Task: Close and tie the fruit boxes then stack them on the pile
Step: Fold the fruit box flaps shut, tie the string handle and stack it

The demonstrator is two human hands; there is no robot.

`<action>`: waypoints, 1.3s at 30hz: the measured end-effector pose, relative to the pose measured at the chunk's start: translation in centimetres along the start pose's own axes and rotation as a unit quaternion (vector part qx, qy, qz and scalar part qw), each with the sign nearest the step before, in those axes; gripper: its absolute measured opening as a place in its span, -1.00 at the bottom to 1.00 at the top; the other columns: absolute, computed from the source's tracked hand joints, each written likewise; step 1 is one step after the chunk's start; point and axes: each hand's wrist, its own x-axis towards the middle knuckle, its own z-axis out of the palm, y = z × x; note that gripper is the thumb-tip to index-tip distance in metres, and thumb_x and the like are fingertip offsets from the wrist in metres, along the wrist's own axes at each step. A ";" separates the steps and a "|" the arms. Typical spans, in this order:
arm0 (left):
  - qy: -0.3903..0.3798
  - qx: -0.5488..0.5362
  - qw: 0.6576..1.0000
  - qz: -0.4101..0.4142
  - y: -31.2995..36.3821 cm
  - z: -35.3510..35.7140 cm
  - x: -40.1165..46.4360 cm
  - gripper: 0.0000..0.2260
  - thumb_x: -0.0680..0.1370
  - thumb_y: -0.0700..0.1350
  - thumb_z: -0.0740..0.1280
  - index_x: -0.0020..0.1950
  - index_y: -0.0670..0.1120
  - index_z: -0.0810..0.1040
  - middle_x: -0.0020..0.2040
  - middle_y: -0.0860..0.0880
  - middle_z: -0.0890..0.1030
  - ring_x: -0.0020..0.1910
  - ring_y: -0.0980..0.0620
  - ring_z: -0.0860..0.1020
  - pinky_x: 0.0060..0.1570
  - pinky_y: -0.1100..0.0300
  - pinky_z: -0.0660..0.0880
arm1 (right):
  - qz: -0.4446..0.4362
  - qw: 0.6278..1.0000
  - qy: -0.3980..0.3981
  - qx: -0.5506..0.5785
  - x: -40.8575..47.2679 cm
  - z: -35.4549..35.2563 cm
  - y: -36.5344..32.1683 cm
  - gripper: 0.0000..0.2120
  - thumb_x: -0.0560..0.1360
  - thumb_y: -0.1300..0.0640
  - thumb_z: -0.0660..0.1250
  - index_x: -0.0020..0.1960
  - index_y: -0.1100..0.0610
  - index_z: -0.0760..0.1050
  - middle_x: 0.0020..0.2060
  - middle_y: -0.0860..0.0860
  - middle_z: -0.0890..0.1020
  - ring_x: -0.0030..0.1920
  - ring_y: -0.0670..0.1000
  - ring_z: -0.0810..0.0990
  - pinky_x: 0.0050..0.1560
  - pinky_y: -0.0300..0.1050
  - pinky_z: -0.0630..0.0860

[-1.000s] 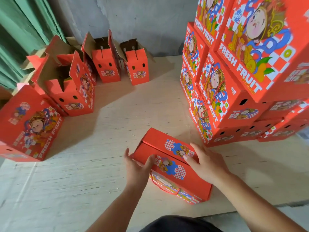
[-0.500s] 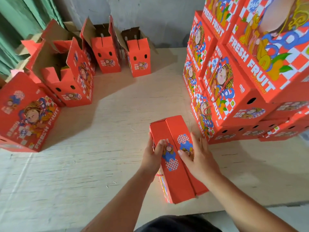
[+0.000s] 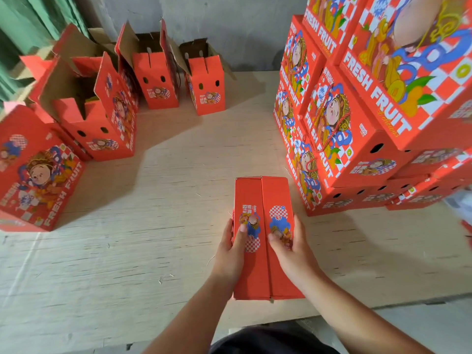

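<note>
I am holding the closed fruit box [image 3: 265,236] on the counter [image 3: 153,238], just left of the pile [image 3: 357,111]; my left hand [image 3: 231,254] and right hand [image 3: 291,249] are clasping its sides, thumbs on top; no tie is showing yet; stacking is pending; open boxes [image 3: 158,72] are waiting far left of the pile.

The box [image 3: 263,226] is printed cardboard, its red outer skin smooth with a faint sheen. The open boxes [image 3: 155,72] show raw brown corrugated board, matt, inside their flaps. The pile [image 3: 357,123] has the same coated red print, with twisted red cord lying on some fronts. The table [image 3: 153,238] is pale bare wood, matt, with a rough streaky grain. The wall [image 3: 229,21] looks like dull grey plaster.
</note>
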 end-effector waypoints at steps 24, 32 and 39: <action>-0.066 -0.048 0.991 0.102 9.7 -0.8 -3.2 -0.58 0.63 0.23 0.20 -0.29 0.00 0.51 -0.27 0.03 0.46 -0.25 0.08 0.40 -0.09 0.11 0.34 | 0.108 0.955 0.101 0.257 -0.6 -3.0 -3.9 -0.91 0.59 0.17 0.40 0.02 0.16 0.65 -0.15 0.07 0.76 -0.18 0.01 0.73 -0.24 -0.10 0.63; -0.053 -0.046 0.983 0.167 12.1 -0.1 -4.8 -0.71 0.66 0.15 0.27 -0.06 0.00 0.66 -0.18 0.17 0.64 -0.21 0.31 0.59 -0.23 0.49 0.45 | -0.213 0.969 0.121 -0.012 -1.4 -3.0 -6.5 -0.60 0.45 0.04 0.48 0.16 -0.31 0.45 0.11 -0.40 0.54 0.08 -0.37 0.52 0.01 -0.33 0.49; -0.002 0.439 0.897 0.053 3.4 -0.3 -2.2 -0.26 0.54 0.30 0.36 0.63 0.23 0.10 0.51 -0.04 0.26 0.48 -0.18 0.33 0.47 -0.06 0.29 | -0.109 0.895 -0.070 -0.428 -2.6 -1.7 -1.3 -0.29 0.63 -0.25 0.10 0.65 -0.24 -0.20 0.63 0.05 -0.15 0.60 0.23 -0.01 0.57 0.15 0.12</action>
